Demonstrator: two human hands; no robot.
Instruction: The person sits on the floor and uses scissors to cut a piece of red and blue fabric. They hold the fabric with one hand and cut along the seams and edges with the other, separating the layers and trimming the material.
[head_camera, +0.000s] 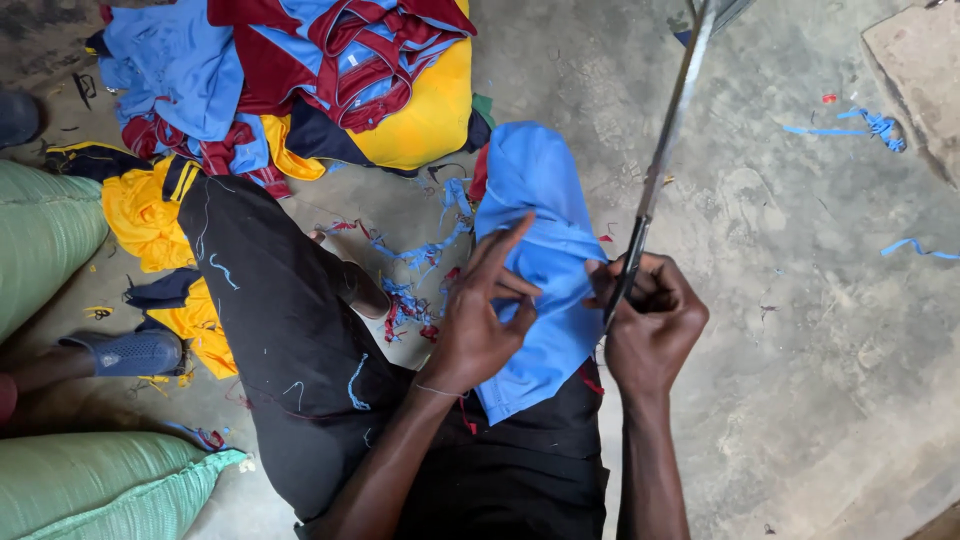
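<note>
On our lap, left hand (478, 320) pinches blue cloth (540, 260); right hand (650, 320) grips scissors (660, 160); trimmings (410, 290) litter floor (780, 350), garment pile (300, 80) remains.

A heap of blue, maroon and yellow garments (300, 80) lies at eleven o'clock on a grey concrete floor (800, 350). Green woven sacks (40, 235) sit at nine and seven o'clock, a blue sandal (130, 352) between them. Blue fabric scraps (865, 125) lie scattered at two o'clock

Scissors (655, 180) tips beyond top edge
</note>
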